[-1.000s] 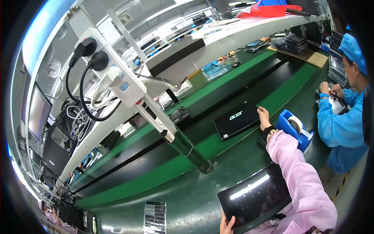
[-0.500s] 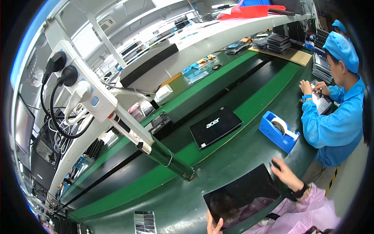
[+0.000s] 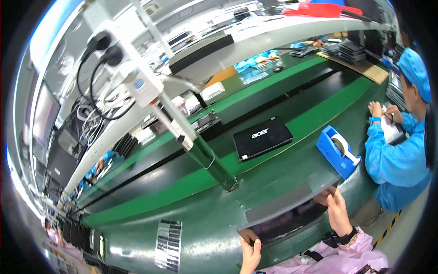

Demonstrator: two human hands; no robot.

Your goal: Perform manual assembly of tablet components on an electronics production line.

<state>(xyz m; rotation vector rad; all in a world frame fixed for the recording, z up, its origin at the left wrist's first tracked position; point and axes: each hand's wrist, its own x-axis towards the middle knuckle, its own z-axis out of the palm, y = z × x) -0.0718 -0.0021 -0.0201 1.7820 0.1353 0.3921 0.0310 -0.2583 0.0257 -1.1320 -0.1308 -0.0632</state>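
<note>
A glossy black screen panel [image 3: 287,223] is held tilted above the green bench, low in the view, with reflections across its face. My left hand [image 3: 250,253] grips its lower left corner, thumb in front. At the right end, my right hand [image 3: 338,213] is closed round the edge. A flat dark strip [image 3: 276,203] shows just behind the panel; I cannot tell what it is. Farther off lies a closed black laptop [image 3: 263,138]. A blue tape dispenser [image 3: 338,152] with a roll of tape stands beyond my right hand.
A sheet of dark rectangular labels [image 3: 168,245] lies at the left. A green post [image 3: 212,166] rises from the bench, carrying a white power strip [image 3: 141,86]. On the right, a co-worker in blue [image 3: 396,150] handles a device. Stacked dark laptops [image 3: 350,51] stand at the back.
My right hand, which was off the panel with fingers spread, now holds its right end. The panel has tilted, its face seen at a flatter angle. The whole view has shifted.
</note>
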